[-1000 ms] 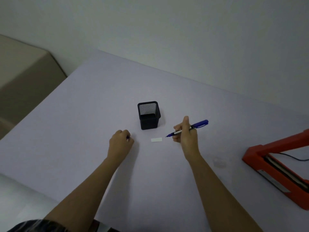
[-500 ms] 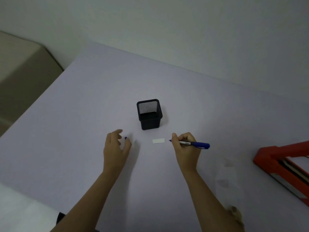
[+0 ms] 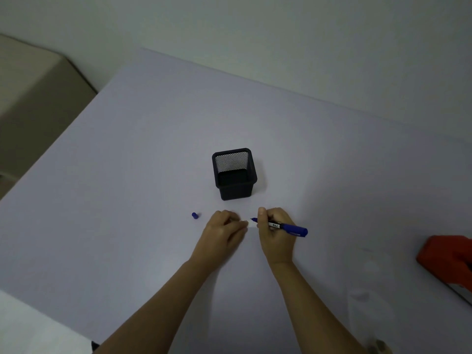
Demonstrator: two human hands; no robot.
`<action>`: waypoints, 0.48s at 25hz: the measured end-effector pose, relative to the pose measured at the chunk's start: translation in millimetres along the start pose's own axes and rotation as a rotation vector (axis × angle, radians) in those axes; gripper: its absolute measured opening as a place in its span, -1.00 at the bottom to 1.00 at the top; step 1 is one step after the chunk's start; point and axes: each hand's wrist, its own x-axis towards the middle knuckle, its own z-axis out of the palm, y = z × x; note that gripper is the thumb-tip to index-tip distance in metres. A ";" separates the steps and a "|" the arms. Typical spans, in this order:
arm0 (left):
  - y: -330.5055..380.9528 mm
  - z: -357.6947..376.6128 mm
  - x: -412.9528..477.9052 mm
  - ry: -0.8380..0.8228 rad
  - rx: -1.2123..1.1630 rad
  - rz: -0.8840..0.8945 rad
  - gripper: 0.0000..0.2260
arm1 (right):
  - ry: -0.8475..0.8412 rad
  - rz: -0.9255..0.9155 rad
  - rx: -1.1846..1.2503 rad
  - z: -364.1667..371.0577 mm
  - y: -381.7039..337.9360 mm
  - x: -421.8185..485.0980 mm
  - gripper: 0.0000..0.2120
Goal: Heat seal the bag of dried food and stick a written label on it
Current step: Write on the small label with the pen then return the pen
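Observation:
A small white label lies on the lilac table, mostly hidden between my hands. My left hand rests on the table with its fingertips on the label's left end. My right hand grips a blue pen whose tip touches the label. The pen's blue cap lies on the table, left of my left hand. A clear bag lies faintly visible at the lower right, with a brown bit of its contents at the bottom edge. The red heat sealer is cut off by the right edge.
A black mesh pen holder stands just beyond my hands. A beige block sits off the table's left side. The wall runs close behind the table's far edge.
My left hand let go of the pen cap, which now lies on the table, and moved right onto the label. The pen tip came down onto the label.

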 end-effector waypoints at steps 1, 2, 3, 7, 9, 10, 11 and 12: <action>0.9 0.5 1.4 0.002 -0.042 -0.022 -0.75 | -0.002 -0.007 0.011 1.4 2.6 0.0 -0.54; 3.3 0.5 4.1 0.008 -0.085 -0.056 -0.80 | -0.006 -0.016 0.012 2.5 5.1 0.0 -0.54; 5.9 1.0 7.2 0.020 -0.120 -0.098 -0.85 | -0.015 -0.024 0.003 3.2 7.1 -0.3 -0.55; 6.3 2.2 12.9 0.039 -0.166 -0.199 -0.86 | -0.037 -0.001 -0.004 4.0 6.2 0.7 -0.67; 1.9 3.4 6.8 0.040 -0.113 -0.107 -0.83 | -0.020 0.024 0.034 3.9 4.3 1.4 -0.72; -0.1 4.5 2.6 0.047 -0.058 -0.047 -0.78 | -0.020 0.025 0.045 4.0 5.2 1.2 -0.71; -2.1 6.1 -1.6 0.059 -0.005 0.012 -0.72 | -0.026 0.021 0.042 4.5 7.0 0.8 -0.69; -3.5 7.7 -5.7 0.064 0.033 0.066 -0.68 | -0.035 0.014 0.027 5.2 9.1 0.1 -0.67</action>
